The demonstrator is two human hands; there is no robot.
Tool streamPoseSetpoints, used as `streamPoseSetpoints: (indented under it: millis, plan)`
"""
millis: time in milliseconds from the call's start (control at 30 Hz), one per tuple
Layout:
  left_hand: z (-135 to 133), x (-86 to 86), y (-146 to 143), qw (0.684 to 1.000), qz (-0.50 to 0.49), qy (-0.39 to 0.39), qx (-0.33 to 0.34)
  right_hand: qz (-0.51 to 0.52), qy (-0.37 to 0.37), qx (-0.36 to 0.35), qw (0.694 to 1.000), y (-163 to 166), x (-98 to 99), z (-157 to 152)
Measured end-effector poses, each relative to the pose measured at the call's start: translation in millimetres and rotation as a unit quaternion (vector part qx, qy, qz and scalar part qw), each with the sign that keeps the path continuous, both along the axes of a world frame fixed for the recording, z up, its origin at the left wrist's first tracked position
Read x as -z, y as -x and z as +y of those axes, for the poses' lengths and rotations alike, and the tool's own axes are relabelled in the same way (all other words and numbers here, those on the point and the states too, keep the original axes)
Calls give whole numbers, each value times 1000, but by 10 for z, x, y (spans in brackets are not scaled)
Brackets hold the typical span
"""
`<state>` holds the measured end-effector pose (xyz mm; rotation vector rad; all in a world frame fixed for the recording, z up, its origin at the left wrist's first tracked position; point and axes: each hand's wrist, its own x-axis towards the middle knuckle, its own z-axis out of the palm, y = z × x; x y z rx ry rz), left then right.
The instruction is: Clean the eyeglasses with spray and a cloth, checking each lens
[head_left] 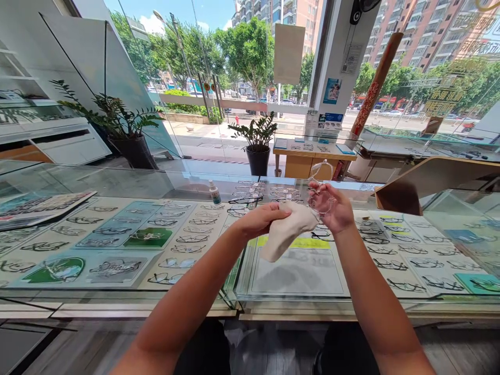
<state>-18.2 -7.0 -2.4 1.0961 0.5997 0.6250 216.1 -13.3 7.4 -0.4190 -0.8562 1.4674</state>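
A pale cloth [291, 229] hangs from my left hand [262, 219], whose thumb and fingers are closed on its upper left edge. My right hand [335, 208] grips a pair of clear-framed eyeglasses [321, 171], held upright with one lens above the other. The cloth's right end reaches the lower part of the glasses; whether it touches the lens I cannot tell. Both hands are above the glass display counter [297, 273]. Just behind them, several eyeglasses [247, 199] lie on the counter top.
A small spray bottle [214, 192] stands on the counter to the left. Rows of eyeglasses [191, 239] lie under the glass on both sides. At right is a brown curved panel [437, 182]. Potted plants [258, 156] stand beyond the counter near the window.
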Motion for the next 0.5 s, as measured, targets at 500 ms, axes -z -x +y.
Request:
streamPoseSetpoints:
  millis: [500]
  plan:
    - [-9,178,-138,760,446,-462,102,-96,-26,15,995,36,34,40]
